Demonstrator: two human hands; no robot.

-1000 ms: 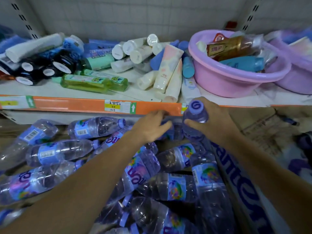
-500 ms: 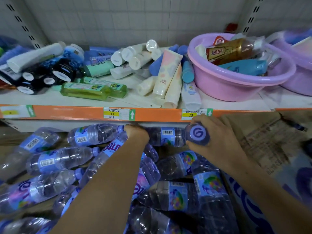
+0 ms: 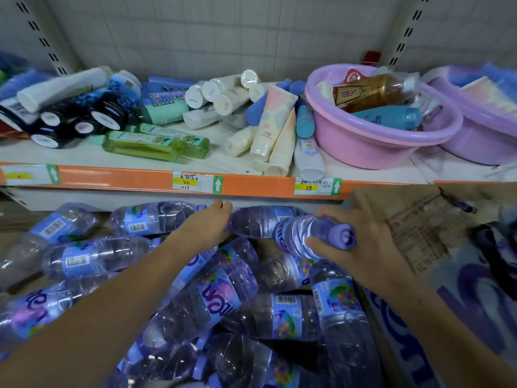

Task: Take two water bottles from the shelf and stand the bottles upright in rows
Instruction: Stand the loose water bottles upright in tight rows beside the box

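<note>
Several clear water bottles with blue labels and purple caps lie in a jumbled pile on the lower shelf. My right hand grips one water bottle by its neck. That bottle lies almost level above the pile, its cap pointing right. My left hand reaches under the orange shelf edge with its fingers stretched out. It rests against a lying bottle at the back of the pile. No bottle in view stands upright.
The orange-edged upper shelf just above my hands carries tubes, green bottles and dark jars. A pink basin of products sits at its right. A cardboard box borders the pile on the right.
The bottle in my right hand has tipped from upright to nearly level, with its cap swung right. My left hand has slid a little left along the back bottle.
</note>
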